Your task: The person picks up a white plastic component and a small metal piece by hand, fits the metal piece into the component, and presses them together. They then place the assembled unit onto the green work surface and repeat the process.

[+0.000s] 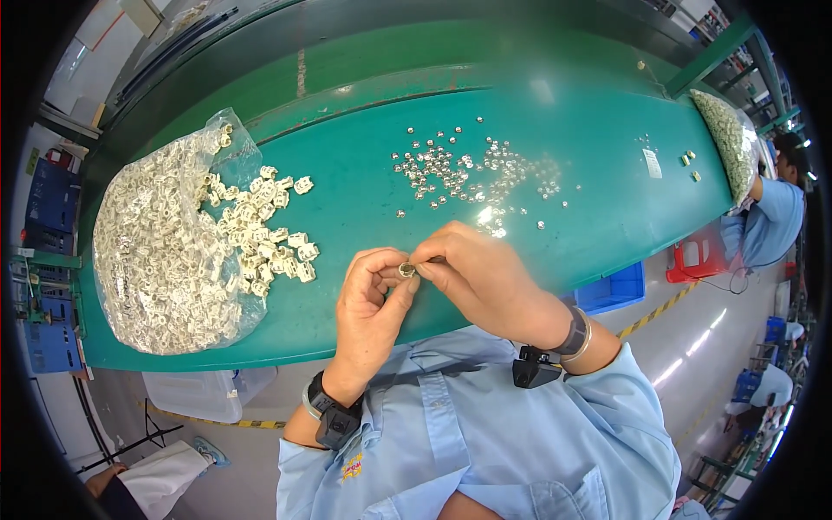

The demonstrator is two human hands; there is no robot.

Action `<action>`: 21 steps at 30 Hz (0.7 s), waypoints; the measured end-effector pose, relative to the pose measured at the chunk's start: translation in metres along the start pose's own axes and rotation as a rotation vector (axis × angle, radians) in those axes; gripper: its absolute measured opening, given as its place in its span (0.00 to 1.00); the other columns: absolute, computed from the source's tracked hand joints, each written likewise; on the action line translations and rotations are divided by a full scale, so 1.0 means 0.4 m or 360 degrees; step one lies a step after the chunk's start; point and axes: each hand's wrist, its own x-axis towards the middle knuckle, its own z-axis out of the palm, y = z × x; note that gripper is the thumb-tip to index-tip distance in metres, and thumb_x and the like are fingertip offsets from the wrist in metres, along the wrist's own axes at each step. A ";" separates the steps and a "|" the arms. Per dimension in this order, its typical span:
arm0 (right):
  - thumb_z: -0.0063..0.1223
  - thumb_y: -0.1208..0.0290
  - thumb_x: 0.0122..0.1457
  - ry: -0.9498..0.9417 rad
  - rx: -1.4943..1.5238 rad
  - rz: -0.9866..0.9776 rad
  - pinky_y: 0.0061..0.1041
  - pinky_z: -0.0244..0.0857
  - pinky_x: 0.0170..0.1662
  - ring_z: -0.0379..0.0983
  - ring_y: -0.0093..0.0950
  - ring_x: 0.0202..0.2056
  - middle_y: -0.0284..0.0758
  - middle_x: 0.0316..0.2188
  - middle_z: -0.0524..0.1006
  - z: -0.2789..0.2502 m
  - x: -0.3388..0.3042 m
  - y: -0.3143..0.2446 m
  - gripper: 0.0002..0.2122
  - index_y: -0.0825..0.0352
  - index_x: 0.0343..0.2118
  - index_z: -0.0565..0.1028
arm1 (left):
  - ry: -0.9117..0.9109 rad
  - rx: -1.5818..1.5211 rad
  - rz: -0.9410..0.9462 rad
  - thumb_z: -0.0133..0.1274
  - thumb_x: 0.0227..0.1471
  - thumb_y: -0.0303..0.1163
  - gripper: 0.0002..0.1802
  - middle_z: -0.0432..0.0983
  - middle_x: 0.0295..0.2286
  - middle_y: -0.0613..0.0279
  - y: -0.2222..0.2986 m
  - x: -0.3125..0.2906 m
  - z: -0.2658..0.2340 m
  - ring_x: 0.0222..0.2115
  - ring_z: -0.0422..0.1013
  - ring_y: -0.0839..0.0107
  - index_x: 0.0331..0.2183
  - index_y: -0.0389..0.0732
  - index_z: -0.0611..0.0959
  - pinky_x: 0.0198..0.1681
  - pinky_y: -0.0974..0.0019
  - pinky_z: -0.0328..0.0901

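Observation:
Over the near edge of the green table (347, 139), both of my hands meet at one small cream plastic part (406, 270). My left hand (373, 299) pinches it between thumb and fingers. From the other side, the thumb and forefinger of my right hand (472, 276) are pressed together against its edge; whether they hold a separate tiny piece is hidden. Similar cream plastic parts (260, 230) lie loose to the left. Beyond my hands, many small shiny metal pieces (442, 172) are scattered across the table.
A large clear bag (165, 251) full of cream parts fills the table's left end. Another full bag (726, 143) stands at the far right beside a person in blue (767, 221). Below the table are a blue bin (614, 289), a red stool (698, 258) and a clear plastic box (195, 394).

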 end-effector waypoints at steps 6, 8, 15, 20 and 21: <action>0.53 0.77 0.57 -0.0015 -0.0035 0.0026 0.28 0.66 0.32 0.72 0.36 0.31 0.37 0.30 0.73 0.009 -0.002 0.004 0.06 0.65 0.37 0.73 | -0.0013 0.0074 0.0047 0.52 0.51 0.14 0.14 0.65 0.42 0.61 -0.006 -0.002 0.001 0.41 0.69 0.75 0.42 0.34 0.73 0.44 0.71 0.67; 0.53 0.76 0.56 -0.0008 -0.0105 0.0014 0.30 0.67 0.29 0.73 0.35 0.29 0.37 0.29 0.72 0.019 -0.003 0.010 0.06 0.66 0.37 0.73 | -0.0011 0.0091 0.0033 0.52 0.51 0.14 0.14 0.65 0.42 0.61 -0.011 -0.004 0.000 0.41 0.69 0.75 0.42 0.34 0.73 0.44 0.71 0.67; 0.53 0.77 0.56 0.0037 -0.0038 -0.0033 0.30 0.66 0.29 0.73 0.34 0.29 0.36 0.30 0.73 -0.024 -0.003 -0.006 0.06 0.66 0.37 0.74 | 0.0031 0.0086 -0.0009 0.52 0.51 0.14 0.15 0.65 0.42 0.61 -0.002 0.002 0.004 0.40 0.70 0.74 0.42 0.34 0.73 0.43 0.71 0.68; 0.53 0.78 0.56 0.0153 0.0133 0.0005 0.26 0.66 0.33 0.72 0.31 0.31 0.36 0.30 0.74 -0.066 -0.033 0.009 0.06 0.65 0.37 0.75 | 0.0037 0.0079 -0.0014 0.53 0.51 0.15 0.15 0.66 0.43 0.60 0.038 0.001 -0.016 0.40 0.70 0.74 0.42 0.34 0.74 0.44 0.71 0.68; 0.53 0.79 0.56 0.0192 0.0159 -0.0003 0.26 0.65 0.32 0.72 0.30 0.31 0.35 0.31 0.74 -0.075 -0.031 0.024 0.06 0.65 0.37 0.75 | 0.0037 0.0159 0.0030 0.53 0.51 0.16 0.14 0.67 0.43 0.60 0.053 0.014 -0.028 0.40 0.70 0.74 0.42 0.35 0.74 0.43 0.71 0.67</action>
